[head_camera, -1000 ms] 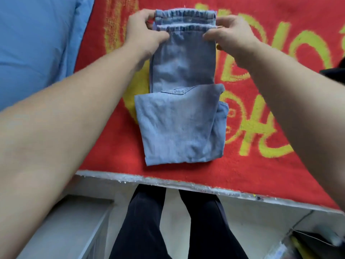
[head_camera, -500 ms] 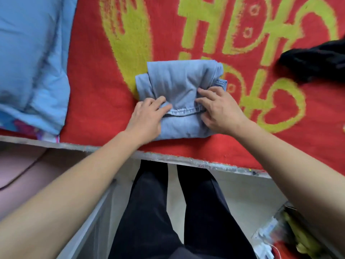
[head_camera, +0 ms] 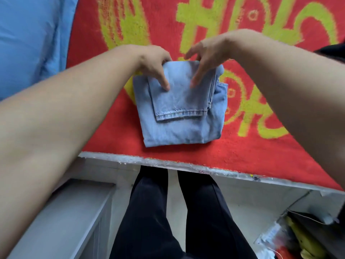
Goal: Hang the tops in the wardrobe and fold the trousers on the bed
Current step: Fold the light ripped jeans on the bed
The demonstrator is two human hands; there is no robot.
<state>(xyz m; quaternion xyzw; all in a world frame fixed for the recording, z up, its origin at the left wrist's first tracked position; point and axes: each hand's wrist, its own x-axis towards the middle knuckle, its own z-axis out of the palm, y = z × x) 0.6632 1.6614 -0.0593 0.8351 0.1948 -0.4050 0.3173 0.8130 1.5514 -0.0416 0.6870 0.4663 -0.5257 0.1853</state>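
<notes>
A: Two hands on the jeans [head_camera: 181, 101], both at the bundle's far edge. Where's it sitting?

B: On the bed [head_camera: 168, 162], on the red blanket [head_camera: 252, 156] w/ yellow-green lettering, near the bed's front edge, approx midway along the part that shows. Folded into a compact rectangle; a hemmed leg end lies on top, hem twd the front edge.

A: Colour?

B: Light blue denim, stitching on the hem visible.

A: Left hand [head_camera: 155, 66]?

B: Over the bundle's far-left corner. Fingers [head_camera: 161, 78] fairly straight, laid on the top layer, pressing it down. Not curled round anything, so flat and relaxed. Thumb hidden (behind the fold or the hand itself, can't tell).

A: Right hand [head_camera: 207, 55]?

B: Far-right part of the bundle. Fingers spread and mostly straight; one fingertip [head_camera: 194, 83] touches the denim, the others are lifted off the fabric. No grip, holds nothing.

A: Anything else in shot?

B: Blue pillow [head_camera: 28, 43] at the bed's left end, well apart from the jeans. Dark garment [head_camera: 334, 53] on the blanket at the right, mostly cut off by the frame. Person's legs [head_camera: 149, 212] in black trousers stand just beside the bed's front edge. Grey cabinet top [head_camera: 61, 221] lower left, next to the legs. Clear bag [head_camera: 276, 238] w/ yellow and red bits lower right, on the floor side of the bed; contents too blurry to name.
</notes>
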